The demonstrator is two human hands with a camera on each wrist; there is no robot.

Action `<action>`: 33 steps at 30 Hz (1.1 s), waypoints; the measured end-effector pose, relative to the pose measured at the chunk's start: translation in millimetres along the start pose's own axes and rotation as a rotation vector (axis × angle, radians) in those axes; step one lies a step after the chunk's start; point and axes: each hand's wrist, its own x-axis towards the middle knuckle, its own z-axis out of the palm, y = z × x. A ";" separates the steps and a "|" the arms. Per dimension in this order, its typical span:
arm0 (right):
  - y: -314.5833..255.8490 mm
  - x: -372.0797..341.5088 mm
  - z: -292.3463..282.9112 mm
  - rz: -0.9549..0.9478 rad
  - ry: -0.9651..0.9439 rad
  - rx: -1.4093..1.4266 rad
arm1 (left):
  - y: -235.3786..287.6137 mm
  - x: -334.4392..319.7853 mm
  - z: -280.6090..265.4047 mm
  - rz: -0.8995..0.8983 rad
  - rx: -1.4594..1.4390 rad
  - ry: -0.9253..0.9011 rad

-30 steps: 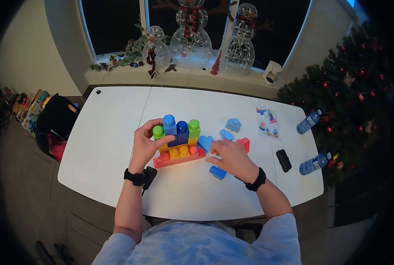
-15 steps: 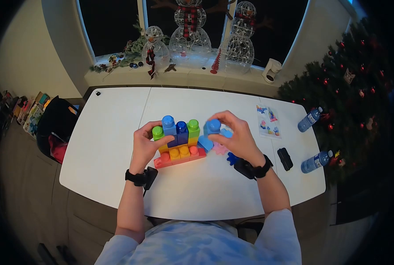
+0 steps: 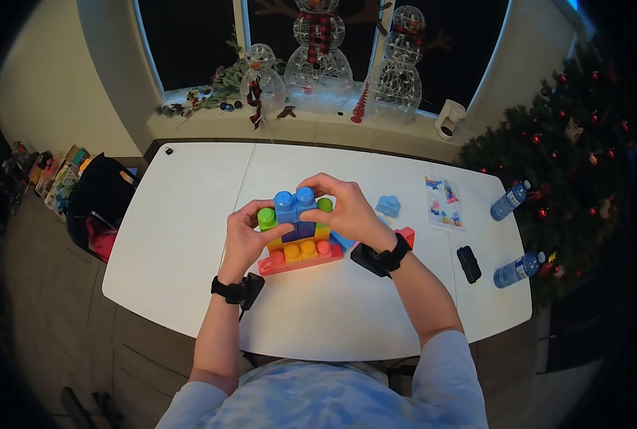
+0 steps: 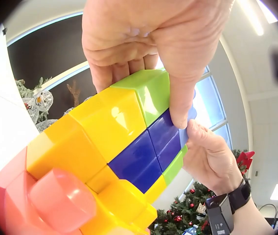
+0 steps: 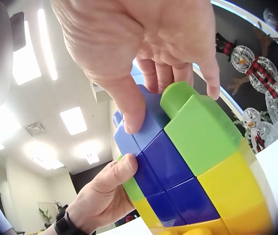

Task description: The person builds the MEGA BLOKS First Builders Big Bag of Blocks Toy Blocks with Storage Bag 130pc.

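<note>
While both hands grip it, glossy multicoloured plastic block wall (image 3: 300,252) stands on smooth white table (image 3: 175,243).
Left hand (image 3: 244,239) curled round its left end; right hand (image 3: 351,214) pinches round-studded light-blue block (image 3: 305,197) atop. Head view alone: loose light-blue block (image 3: 388,206), right of wall. Right wrist view: square, seamed dark-blue faces (image 5: 194,197).

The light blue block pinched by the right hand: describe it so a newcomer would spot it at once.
On the white table, a toy-block structure stands between the person's left hand and right hand. In the middle of its top, the right light blue block stands beside the left light blue block. Of that pair, only it is pinched by the right hand.
</note>
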 end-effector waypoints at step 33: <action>102.2 -57.9 -12.5 0.452 -0.316 -0.733 | -0.7 3.5 -3.1 -0.015 0.027 -0.018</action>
